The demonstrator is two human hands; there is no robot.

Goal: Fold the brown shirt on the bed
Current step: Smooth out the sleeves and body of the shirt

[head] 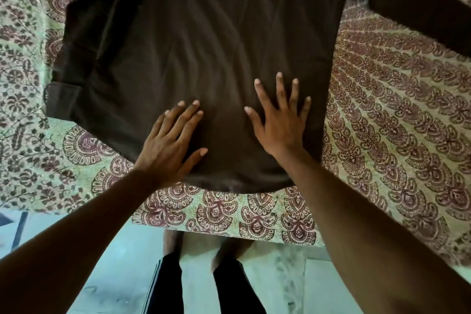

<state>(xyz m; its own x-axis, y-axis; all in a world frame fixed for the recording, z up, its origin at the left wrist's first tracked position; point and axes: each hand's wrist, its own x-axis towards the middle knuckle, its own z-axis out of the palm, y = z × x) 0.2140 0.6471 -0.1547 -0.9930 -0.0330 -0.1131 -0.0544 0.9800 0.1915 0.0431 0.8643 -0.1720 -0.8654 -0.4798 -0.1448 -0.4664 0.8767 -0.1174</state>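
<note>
The brown shirt [204, 46] lies spread flat on the bed [395, 135], its hem toward me. Its left sleeve [76, 64] is folded in over the left side of the body, cuff near the left edge. The other sleeve [420, 10] stretches out to the upper right across the bedspread. My left hand [170, 145] presses flat on the lower part of the shirt, fingers straight and spread. My right hand [277, 120] presses flat beside it, a little higher, fingers splayed. Neither hand grips cloth.
The bed is covered by a pale green spread with maroon paisley print [254, 214]. Its near edge runs just below the shirt hem. Below it I see a light floor [114, 250] and my legs in black trousers [168, 285].
</note>
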